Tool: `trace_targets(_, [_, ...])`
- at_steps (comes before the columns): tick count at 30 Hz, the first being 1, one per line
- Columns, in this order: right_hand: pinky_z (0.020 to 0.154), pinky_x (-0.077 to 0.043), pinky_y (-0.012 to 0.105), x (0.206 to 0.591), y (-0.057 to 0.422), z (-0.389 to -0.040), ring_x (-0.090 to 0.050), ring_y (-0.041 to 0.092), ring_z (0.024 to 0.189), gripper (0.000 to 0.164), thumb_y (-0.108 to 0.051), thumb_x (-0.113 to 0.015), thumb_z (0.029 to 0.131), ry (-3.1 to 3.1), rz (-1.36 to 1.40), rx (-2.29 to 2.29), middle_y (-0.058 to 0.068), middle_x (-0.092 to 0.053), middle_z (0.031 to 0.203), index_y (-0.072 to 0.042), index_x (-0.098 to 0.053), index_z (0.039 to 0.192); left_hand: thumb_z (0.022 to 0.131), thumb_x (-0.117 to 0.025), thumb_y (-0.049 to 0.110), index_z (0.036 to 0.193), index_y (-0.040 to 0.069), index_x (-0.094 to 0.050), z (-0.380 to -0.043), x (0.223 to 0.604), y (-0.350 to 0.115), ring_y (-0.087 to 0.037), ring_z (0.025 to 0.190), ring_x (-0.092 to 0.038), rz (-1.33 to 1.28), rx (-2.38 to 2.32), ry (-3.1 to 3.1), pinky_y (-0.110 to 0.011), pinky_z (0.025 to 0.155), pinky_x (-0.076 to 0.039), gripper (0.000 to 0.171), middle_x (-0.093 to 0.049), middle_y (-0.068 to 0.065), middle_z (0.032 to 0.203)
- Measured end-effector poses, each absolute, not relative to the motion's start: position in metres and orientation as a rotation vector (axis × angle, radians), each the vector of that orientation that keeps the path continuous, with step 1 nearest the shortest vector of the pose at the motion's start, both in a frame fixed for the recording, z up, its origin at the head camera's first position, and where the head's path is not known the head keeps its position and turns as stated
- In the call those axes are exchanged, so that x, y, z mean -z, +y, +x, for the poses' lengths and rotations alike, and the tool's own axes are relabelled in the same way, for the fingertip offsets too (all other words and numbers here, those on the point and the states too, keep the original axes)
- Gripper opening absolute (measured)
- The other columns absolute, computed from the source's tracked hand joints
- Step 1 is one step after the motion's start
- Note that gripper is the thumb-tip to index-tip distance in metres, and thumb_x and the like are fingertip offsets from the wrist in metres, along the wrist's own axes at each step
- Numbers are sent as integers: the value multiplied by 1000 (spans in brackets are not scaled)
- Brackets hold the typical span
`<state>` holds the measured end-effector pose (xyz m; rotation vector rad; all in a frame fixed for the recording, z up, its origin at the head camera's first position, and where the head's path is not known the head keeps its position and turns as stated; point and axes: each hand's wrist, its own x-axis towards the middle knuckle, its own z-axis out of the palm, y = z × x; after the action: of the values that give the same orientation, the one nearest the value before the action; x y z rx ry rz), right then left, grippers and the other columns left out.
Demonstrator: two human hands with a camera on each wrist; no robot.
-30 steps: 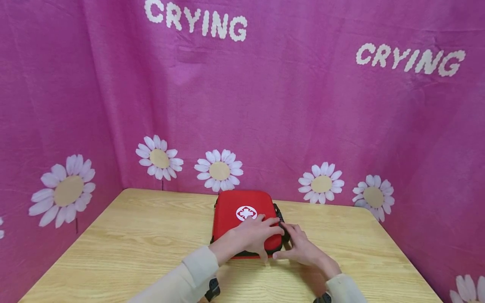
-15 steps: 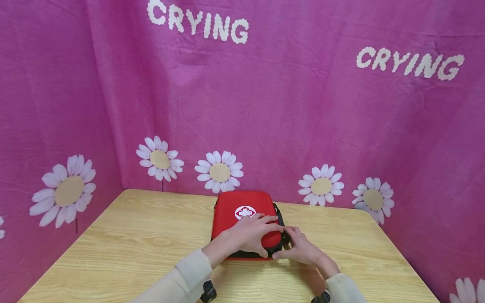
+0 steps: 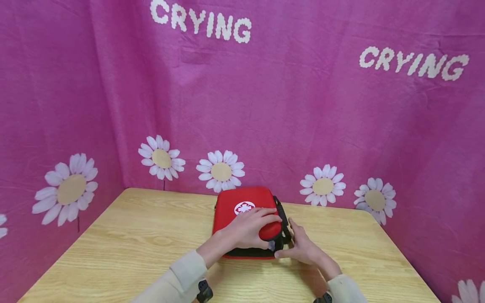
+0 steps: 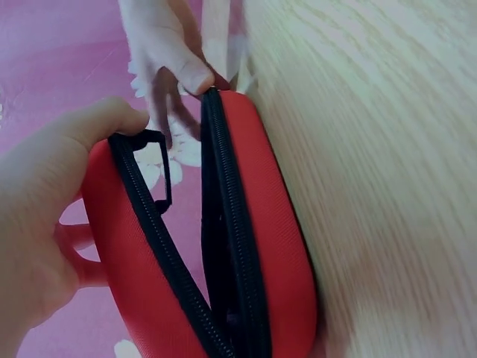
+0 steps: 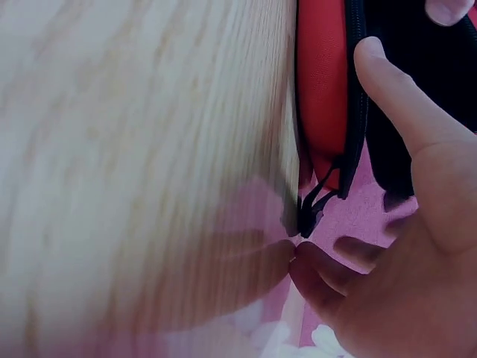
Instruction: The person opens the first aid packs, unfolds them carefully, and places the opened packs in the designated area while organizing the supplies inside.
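A red first-aid case with a white cross emblem lies near the back of the table, its zip undone along the front right. My left hand lies over the right part of the lid and grips its edge, thumb at the zipped rim in the left wrist view. Between the lid and the base a wedge-shaped gap shows. My right hand is at the front right corner. Its thumb touches the base's zipped rim; the fingers extend past the dangling zip pull. The case's contents are hidden.
Along the case's right side hangs a black strap. The wooden table reaches back to a pink cloth backdrop with daisies and lettering. Another cloth wall stands on each side.
My left hand has taken the lid's edge and raised its right side a little, so the front gap is wider. The right hand stays at the corner, its fingers slightly straighter.
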<state>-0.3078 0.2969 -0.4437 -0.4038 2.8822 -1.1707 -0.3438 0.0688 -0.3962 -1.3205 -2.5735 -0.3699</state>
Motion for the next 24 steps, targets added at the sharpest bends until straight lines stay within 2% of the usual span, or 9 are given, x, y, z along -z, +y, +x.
trace_targets(3, [99, -43, 50, 444, 298, -309, -45, 38, 122, 85, -32, -86, 76, 2888, -486, 1101, 23, -49, 131, -2, -45, 144, 79, -78, 42, 143, 36, -49, -343, 394, 65, -19, 137, -45, -1302, 424, -2568, -45, 102, -48, 70, -42, 7, 154])
trace_targets(5, [93, -45, 45, 444, 298, -310, -49, 31, 114, 77, -34, -83, 79, 2866, -519, 1079, 16, -55, 123, -6, -50, 142, 80, -78, 42, 143, 36, -49, -343, 393, 62, -18, 137, -44, -1293, 453, -2555, -44, 102, -48, 70, -42, 8, 155])
trace_targets(9, [93, -47, 44, 442, 299, -312, -52, 27, 111, 81, -36, -82, 80, 2826, -486, 1082, 12, -57, 121, -6, -46, 146, 79, -78, 40, 143, 35, -50, -340, 392, 54, -19, 137, -45, -1277, 519, -2514, -42, 102, -49, 69, -42, 7, 155])
trace_targets(15, [97, -46, 47, 441, 299, -310, -53, 28, 113, 87, -37, -83, 78, 2871, -437, 1052, 17, -56, 125, 0, -45, 146, 80, -76, 36, 143, 35, -48, -340, 385, 42, -19, 135, -46, -1234, 618, -2472, -40, 98, -51, 69, -41, 7, 155])
trace_targets(19, [100, -44, 48, 441, 298, -307, -52, 29, 115, 87, -36, -84, 77, 2879, -419, 1048, 19, -55, 129, -1, -45, 147, 81, -76, 36, 144, 34, -47, -341, 381, 31, -18, 135, -46, -1210, 680, -2450, -41, 97, -52, 69, -40, 7, 155])
trace_targets(24, [98, -44, 47, 440, 297, -307, -51, 28, 111, 87, -38, -84, 77, 2878, -422, 1030, 19, -55, 129, 0, -46, 146, 80, -79, 35, 143, 30, -46, -340, 379, 15, -18, 135, -43, -1175, 762, -2382, -41, 91, -55, 71, -38, 5, 156])
